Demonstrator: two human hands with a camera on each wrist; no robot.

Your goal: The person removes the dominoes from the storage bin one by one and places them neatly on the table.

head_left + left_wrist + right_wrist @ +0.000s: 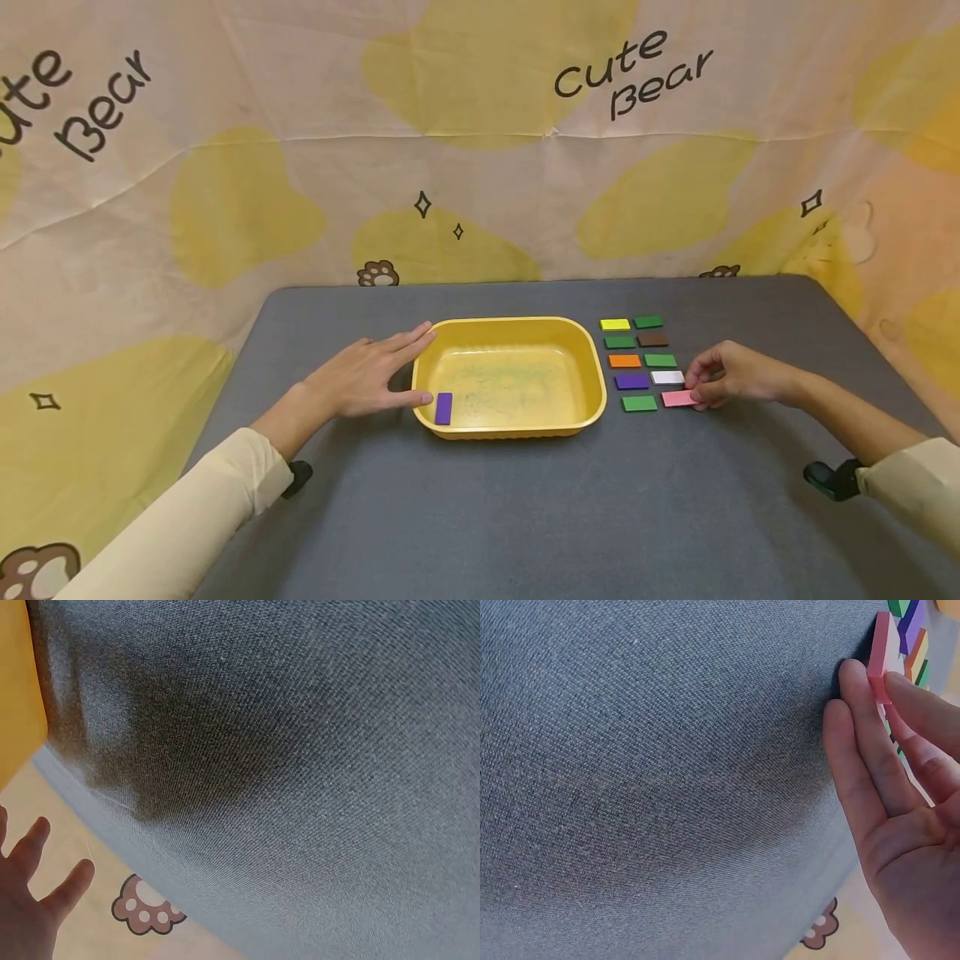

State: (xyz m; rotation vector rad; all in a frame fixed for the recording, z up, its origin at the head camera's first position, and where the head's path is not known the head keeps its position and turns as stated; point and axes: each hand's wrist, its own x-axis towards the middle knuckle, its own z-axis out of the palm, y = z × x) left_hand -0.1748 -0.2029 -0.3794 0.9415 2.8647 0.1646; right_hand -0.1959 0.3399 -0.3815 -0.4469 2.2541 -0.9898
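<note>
My right hand (738, 377) pinches the outer end of a pink rectangular tile (677, 399) between thumb and fingers, at the near right end of two columns of tiles. In the right wrist view the same pink tile (883, 656) stands out past the thumb tip. A white tile (667, 377) lies just beyond it, and a green one (639, 403) to its left. My left hand (363, 375), fingers extended, rests at the left rim of a yellow plastic tub (517, 432). Inside the tub, by my left thumb, is a purple tile (444, 408).
The other tiles lie right of the tub: yellow (615, 324), brown (652, 340), orange (624, 361), another purple (632, 382) and several greens. The grey table (480, 517) ends at the back against a printed cloth (480, 100).
</note>
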